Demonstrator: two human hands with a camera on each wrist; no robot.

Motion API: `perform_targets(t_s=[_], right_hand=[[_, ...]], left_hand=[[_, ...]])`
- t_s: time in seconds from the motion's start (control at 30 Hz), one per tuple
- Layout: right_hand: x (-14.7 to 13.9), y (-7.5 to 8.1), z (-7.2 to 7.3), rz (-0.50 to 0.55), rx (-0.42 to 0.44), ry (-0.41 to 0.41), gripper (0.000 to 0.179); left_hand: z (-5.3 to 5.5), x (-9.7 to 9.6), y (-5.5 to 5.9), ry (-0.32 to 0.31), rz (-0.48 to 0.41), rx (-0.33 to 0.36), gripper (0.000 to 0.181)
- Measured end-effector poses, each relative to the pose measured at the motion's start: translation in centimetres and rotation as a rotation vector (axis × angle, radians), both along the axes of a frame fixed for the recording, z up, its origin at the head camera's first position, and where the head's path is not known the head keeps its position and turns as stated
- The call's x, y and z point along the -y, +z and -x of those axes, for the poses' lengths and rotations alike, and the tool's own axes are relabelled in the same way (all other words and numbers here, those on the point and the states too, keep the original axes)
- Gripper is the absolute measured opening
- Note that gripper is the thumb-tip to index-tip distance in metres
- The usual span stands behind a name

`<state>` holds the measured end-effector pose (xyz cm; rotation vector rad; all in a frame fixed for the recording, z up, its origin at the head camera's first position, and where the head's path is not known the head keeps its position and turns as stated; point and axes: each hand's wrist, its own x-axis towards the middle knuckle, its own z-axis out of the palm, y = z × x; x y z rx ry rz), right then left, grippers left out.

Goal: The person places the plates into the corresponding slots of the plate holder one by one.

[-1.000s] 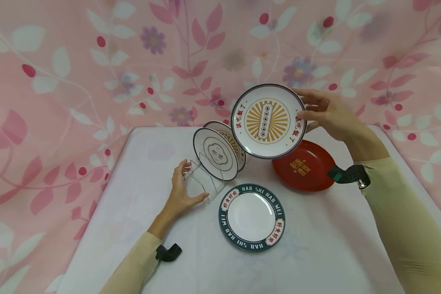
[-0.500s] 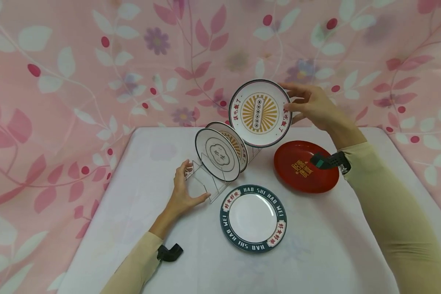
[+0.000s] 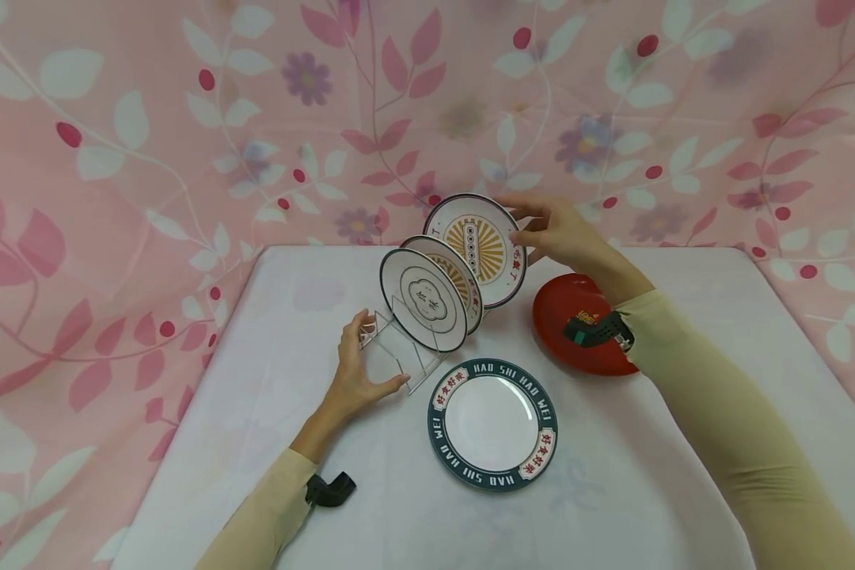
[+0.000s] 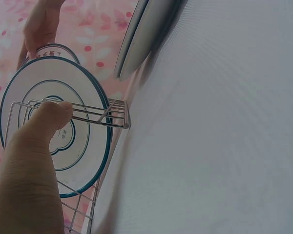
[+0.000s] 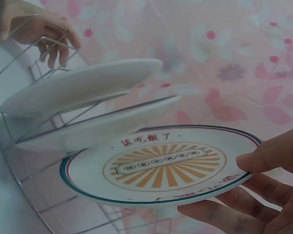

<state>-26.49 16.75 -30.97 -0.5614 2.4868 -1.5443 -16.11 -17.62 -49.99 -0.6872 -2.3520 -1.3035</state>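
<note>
Head view: pinched the sunburst plate (image 3: 476,248) by its right rim with the right hand (image 3: 564,236), thumb on the face, fingers behind. Held it tilted just behind the middle plate (image 3: 456,273) and the cloud-marked plate (image 3: 425,302), standing in the wire rack (image 3: 426,375). Gripped the rack's near end with the left hand (image 3: 359,380), thumb and fingers at opposite sides. Probably risked clipping the middle plate through too tight an approach. Saw the green-rimmed plate (image 3: 493,425) and red plate (image 3: 556,321) lying flat on the table (image 3: 313,317).

Left wrist view: showed the thumb across the upper wires; could not make out the other fingers. Likely risked a skidding or tipping rack from any slackness there.

Right wrist view: showed a pinch at the rim only. Could not tell about contact with the wires. Seemingly risked a swivel or slip from that one-sided hold.
</note>
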Motion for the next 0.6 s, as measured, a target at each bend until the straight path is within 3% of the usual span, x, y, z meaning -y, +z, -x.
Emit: perform_targets(t_s=[0.2,0.37,0.6], right_hand=[[0.9,-1.4,-0.4,-0.087,0.01,0.026,0.055],[1.1,-2.5,-0.4,-0.061,0.016,0.069,0.055],[1.2,-2.8,-0.3,-0.033,0.027,0.082,0.055]], left_hand=[[0.0,-0.2,-0.1,-0.011,-0.013,0.005,0.119],[0.0,-0.4,-0.2,-0.012,-0.011,0.021,0.12],[-0.1,-0.4,0.1,-0.014,0.002,0.016,0.12]])
